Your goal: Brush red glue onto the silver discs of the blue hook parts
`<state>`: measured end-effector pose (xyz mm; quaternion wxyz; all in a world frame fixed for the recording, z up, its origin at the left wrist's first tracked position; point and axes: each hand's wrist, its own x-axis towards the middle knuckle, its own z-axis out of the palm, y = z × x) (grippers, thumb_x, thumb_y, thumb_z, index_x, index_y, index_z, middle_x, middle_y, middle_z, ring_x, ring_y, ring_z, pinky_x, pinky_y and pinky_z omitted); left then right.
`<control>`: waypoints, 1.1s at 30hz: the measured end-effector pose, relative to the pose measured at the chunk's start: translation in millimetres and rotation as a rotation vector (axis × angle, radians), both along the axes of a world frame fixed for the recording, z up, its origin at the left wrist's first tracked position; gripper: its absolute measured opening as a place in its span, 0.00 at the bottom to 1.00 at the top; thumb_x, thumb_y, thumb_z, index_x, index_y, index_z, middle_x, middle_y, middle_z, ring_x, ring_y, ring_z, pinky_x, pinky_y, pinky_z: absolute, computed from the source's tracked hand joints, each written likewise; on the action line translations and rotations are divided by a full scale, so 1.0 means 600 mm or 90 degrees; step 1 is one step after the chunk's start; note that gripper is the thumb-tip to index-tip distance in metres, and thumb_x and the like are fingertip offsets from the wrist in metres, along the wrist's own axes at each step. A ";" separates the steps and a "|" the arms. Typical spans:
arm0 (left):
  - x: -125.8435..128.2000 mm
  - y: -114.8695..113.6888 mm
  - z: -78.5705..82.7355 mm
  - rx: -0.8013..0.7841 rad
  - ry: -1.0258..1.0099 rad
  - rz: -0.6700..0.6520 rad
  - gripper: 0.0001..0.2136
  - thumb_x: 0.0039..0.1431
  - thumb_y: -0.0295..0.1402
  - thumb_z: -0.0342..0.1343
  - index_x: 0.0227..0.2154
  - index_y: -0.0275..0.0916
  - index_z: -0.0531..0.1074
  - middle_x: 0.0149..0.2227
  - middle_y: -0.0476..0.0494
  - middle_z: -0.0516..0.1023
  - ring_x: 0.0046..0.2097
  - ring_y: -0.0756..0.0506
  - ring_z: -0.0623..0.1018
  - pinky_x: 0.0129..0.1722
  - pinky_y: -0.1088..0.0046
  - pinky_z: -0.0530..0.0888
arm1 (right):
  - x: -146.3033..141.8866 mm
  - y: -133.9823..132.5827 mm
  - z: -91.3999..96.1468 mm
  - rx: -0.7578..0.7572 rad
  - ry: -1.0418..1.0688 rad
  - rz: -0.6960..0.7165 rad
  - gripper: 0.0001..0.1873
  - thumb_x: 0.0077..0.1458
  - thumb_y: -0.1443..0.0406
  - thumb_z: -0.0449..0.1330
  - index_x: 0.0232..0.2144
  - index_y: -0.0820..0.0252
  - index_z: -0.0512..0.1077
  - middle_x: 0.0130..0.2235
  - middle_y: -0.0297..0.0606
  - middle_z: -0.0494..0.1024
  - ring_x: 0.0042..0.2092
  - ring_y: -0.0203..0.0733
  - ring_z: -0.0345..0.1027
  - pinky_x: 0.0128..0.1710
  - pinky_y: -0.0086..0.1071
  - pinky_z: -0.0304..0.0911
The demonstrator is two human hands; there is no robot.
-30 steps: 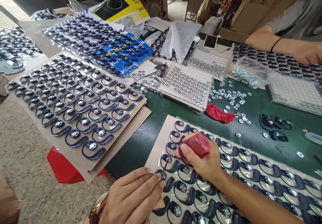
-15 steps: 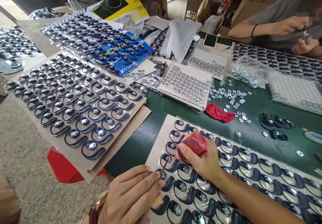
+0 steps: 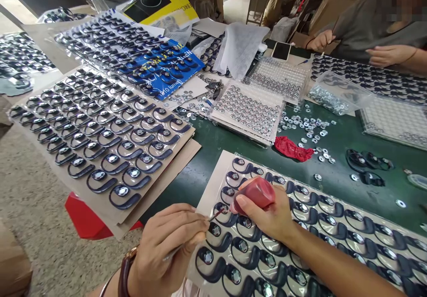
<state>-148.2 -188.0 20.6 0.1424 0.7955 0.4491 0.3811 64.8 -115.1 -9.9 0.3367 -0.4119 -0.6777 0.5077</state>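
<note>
My left hand (image 3: 173, 239) is closed around a thin paintbrush (image 3: 216, 214), whose reddish tip touches or hovers just over a round silver centre near the sheet's left edge; I cannot tell which. In my right hand (image 3: 275, 214) is a red squeeze bottle (image 3: 256, 193), tilted with its nozzle end close to the brush tip. Beneath both hands lies a card sheet (image 3: 213, 177) under clear film, bearing rows of dark curved pieces (image 3: 222, 272) with shiny silver centres. My right forearm covers part of these rows.
At left stands a stack of similar filled sheets (image 3: 110, 217). Trays of silver discs (image 3: 248, 110), loose discs (image 3: 308, 126), a red cloth (image 3: 293, 149) and a clear box of discs (image 3: 333, 94) lie on the green table (image 3: 180, 177). Another person's hands (image 3: 390, 56) are at the far right.
My left hand has shifted slightly up and left, and the brush now lies flatter, its tip near the same piece. The bottle has barely moved. The other person's hands have come down and apart.
</note>
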 end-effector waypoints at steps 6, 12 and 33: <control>-0.006 0.007 -0.006 -0.088 -0.056 0.036 0.07 0.56 0.21 0.49 0.33 0.35 0.70 0.32 0.46 0.77 0.36 0.50 0.76 0.45 0.71 0.72 | 0.004 -0.001 0.004 0.293 -0.053 -0.001 0.10 0.45 0.61 0.64 0.32 0.57 0.69 0.29 0.36 0.79 0.27 0.40 0.73 0.27 0.32 0.69; -0.007 0.010 -0.007 -0.115 -0.114 0.036 0.07 0.57 0.21 0.48 0.35 0.36 0.69 0.32 0.45 0.76 0.35 0.49 0.76 0.41 0.71 0.73 | 0.004 -0.002 0.010 0.440 -0.073 0.074 0.25 0.40 0.56 0.67 0.40 0.57 0.66 0.28 0.35 0.79 0.26 0.39 0.73 0.27 0.31 0.69; -0.007 -0.005 -0.015 -0.072 -0.055 0.030 0.07 0.56 0.22 0.49 0.35 0.36 0.70 0.33 0.45 0.77 0.35 0.50 0.76 0.44 0.70 0.73 | 0.007 0.002 -0.003 -0.009 -0.013 -0.036 0.07 0.51 0.61 0.60 0.31 0.58 0.68 0.24 0.33 0.75 0.26 0.39 0.72 0.27 0.30 0.69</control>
